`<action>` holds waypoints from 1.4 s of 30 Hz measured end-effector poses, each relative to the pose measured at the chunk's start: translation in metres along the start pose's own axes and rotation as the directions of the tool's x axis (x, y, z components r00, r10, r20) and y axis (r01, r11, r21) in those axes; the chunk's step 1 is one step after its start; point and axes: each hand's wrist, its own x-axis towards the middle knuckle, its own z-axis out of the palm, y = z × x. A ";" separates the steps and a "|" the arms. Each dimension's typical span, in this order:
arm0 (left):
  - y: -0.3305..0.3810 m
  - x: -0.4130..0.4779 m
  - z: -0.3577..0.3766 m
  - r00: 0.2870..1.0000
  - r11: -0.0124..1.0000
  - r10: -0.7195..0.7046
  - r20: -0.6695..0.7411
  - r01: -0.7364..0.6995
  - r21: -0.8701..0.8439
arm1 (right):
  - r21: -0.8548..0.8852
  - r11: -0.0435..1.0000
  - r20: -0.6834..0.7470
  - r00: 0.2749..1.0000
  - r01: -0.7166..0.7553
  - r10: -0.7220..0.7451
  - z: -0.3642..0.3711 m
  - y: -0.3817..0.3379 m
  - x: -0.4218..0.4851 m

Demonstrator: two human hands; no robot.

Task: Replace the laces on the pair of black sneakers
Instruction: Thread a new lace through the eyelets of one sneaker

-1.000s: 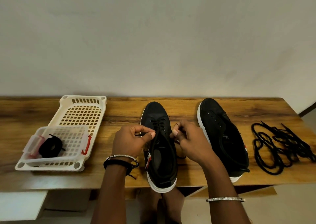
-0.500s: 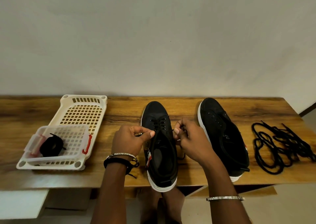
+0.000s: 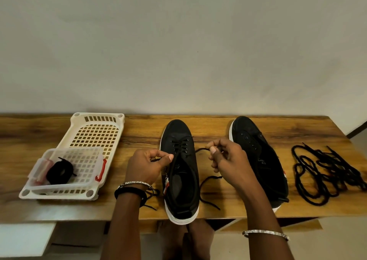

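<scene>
Left grip (image 3: 147,166) and right grip (image 3: 228,160) are pinched on the lace (image 3: 200,150), either side of the left sneaker (image 3: 180,180), set on a wooden counter (image 3: 210,132) by a plain wall (image 3: 178,51).

- Middle sneaker (image 3: 179,129): small white print on the tongue, too blurred to read.
- Second sneaker (image 3: 267,168), at its 3 o'clock: white tongue lettering, illegible.
- No text can be read.

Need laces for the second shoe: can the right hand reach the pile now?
Probably, once freed: right hand pinches a lace; only the unlaced shoe lies between it and the pile.
</scene>
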 end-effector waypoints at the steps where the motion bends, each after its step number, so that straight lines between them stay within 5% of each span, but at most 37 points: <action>1: -0.001 0.001 0.000 1.000 1.000 0.004 0.005 -0.004 -0.003 | -0.044 0.999 0.024 0.999 0.021 -0.020 0.003 -0.001 0.002; 6: 0.001 -0.001 0.000 0.999 0.999 0.047 0.019 -0.047 0.009 | -0.179 0.978 0.173 0.982 0.106 -0.075 0.021 -0.004 0.002; 18: 0.004 0.000 0.005 0.998 0.999 0.026 0.050 -0.025 -0.029 | -0.308 0.934 0.084 0.983 0.181 -0.163 0.035 -0.004 0.006; 42: 0.003 0.001 0.009 0.998 0.997 -0.054 0.019 0.055 -0.051 | -0.310 0.947 -0.044 0.993 0.088 -0.107 0.032 -0.012 0.002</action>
